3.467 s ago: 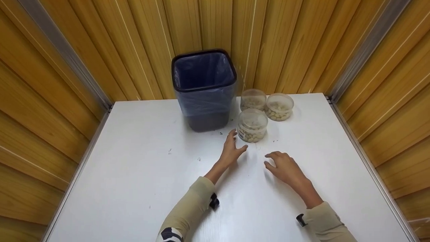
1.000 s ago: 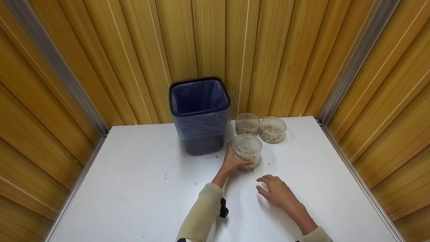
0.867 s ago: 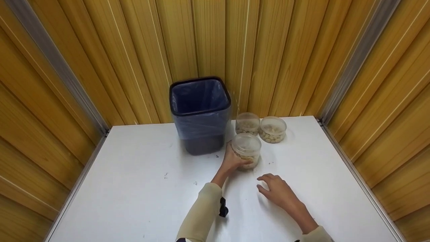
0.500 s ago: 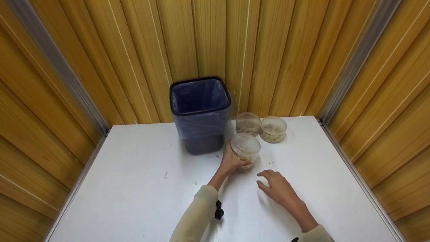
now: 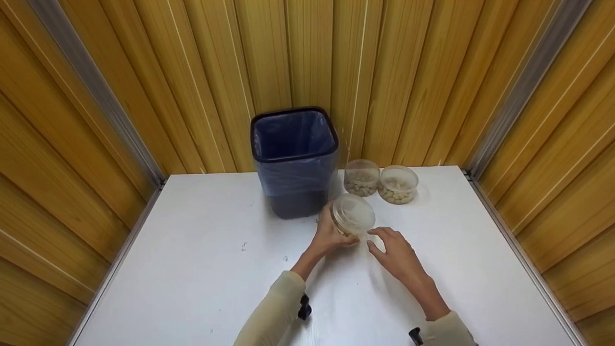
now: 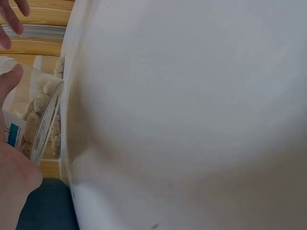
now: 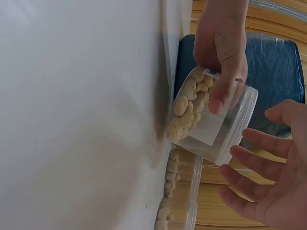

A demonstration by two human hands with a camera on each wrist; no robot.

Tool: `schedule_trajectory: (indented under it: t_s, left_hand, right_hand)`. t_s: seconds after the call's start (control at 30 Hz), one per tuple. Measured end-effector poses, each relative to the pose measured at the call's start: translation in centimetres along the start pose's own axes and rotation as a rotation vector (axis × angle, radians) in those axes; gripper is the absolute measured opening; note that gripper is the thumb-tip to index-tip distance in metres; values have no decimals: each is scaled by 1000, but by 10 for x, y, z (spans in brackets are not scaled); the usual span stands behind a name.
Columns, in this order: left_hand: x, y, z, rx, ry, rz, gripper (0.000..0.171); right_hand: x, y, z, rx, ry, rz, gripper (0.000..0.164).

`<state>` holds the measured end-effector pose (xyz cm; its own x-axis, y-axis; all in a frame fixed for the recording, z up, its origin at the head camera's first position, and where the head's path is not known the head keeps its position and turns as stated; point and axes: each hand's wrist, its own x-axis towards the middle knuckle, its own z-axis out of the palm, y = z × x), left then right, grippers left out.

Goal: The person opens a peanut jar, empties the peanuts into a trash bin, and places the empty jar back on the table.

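Note:
A clear plastic jar [image 5: 355, 214], partly filled with unshelled peanuts [image 7: 188, 108], leans toward me close over the white table. My left hand [image 5: 328, 234] grips its side, with the thumb [image 7: 222, 96] across the pale label in the right wrist view. The jar's lid [image 7: 238, 125] faces my right hand [image 5: 396, 254]. Spread and loosely bent, the right fingers [image 7: 259, 163] reach right up to the lid's edge without closing round it. From the left wrist, the jar's bottom [image 6: 46, 122] shows tilted beside the tabletop.
Behind the held jar stand two more clear jars of peanuts, a left one [image 5: 362, 179] and a right one [image 5: 398, 185]. A bin [image 5: 297, 187] with a blue liner stands left of them. Wood-look panels [image 5: 307, 53] enclose the table [image 5: 202, 269].
My left hand has gone from reaching beside the jar to gripping it, then tilted the jar toward me. My right hand has come forward to the lid.

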<state>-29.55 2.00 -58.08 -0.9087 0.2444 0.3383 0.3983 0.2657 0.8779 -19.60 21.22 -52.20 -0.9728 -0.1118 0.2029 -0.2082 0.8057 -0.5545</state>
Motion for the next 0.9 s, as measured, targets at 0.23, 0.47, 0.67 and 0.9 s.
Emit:
schedule_trajectory:
  t_s: [0.23, 0.47, 0.67, 0.9]
  left_hand:
    - [-5, 6, -15, 69, 15, 40, 120]
    - [-8, 12, -26, 172, 55, 105, 120]
    - [-17, 13, -37, 171, 73, 124, 120]
    - [-28, 9, -52, 187, 84, 145, 119]
  right_hand:
    - [4, -3, 3, 69, 15, 12, 45]
    - [11, -9, 5, 112, 55, -10, 53]
    - [18, -17, 10, 129, 62, -40, 62]
    - [25, -31, 15, 175, 36, -53, 71]
